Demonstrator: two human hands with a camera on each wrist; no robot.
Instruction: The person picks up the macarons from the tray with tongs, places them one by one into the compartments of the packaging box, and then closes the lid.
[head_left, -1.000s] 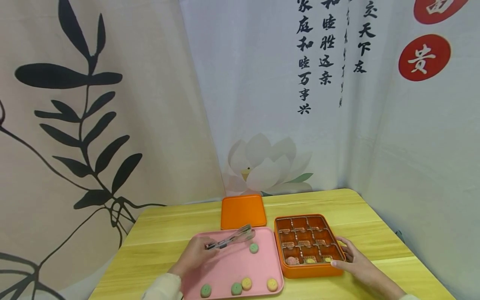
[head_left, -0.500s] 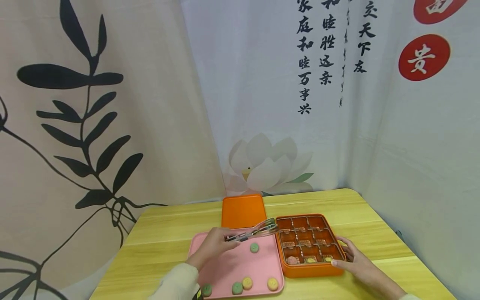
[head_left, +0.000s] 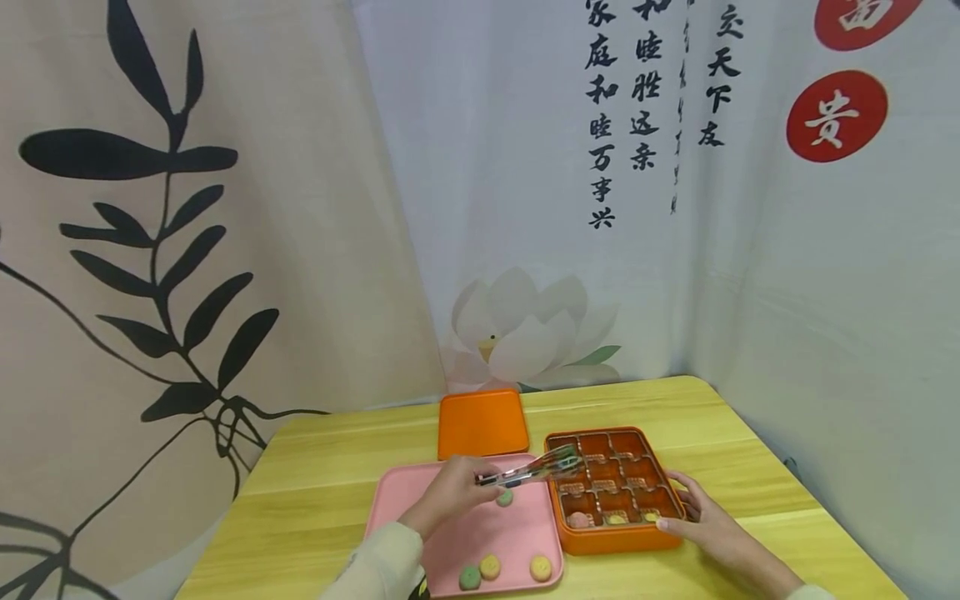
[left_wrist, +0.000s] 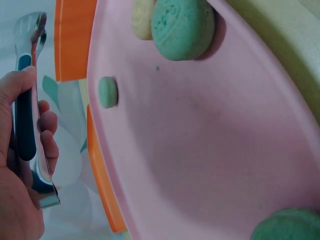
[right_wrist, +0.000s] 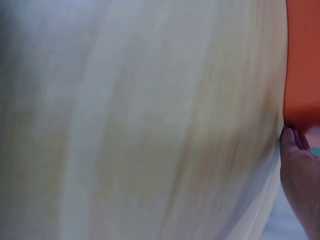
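Observation:
My left hand (head_left: 455,492) grips a pair of metal tongs (head_left: 525,473) with dark handles, their tips over the left side of the orange box (head_left: 622,542). A greenish patch shows at the tips; what it is I cannot tell. On the pink tray (head_left: 420,533) below lie a green cake (head_left: 505,497), another green cake (head_left: 470,577) and yellow cakes (head_left: 541,568), round and embossed in the left wrist view. My right hand (head_left: 701,521) holds the box's front right corner, thumb on the rim. In the box's front row sit a pink cake (head_left: 579,520) and two yellow ones (head_left: 617,518).
A flat orange lid (head_left: 483,423) lies behind the tray. Clear dividers split the box into several compartments. The yellow wood-grain table (head_left: 315,467) ends at a printed curtain (head_left: 517,208) at the back and right.
My left hand has carried the tongs rightward from above the tray to over the box's left side. The right hand stays on the box. The view has shifted slightly.

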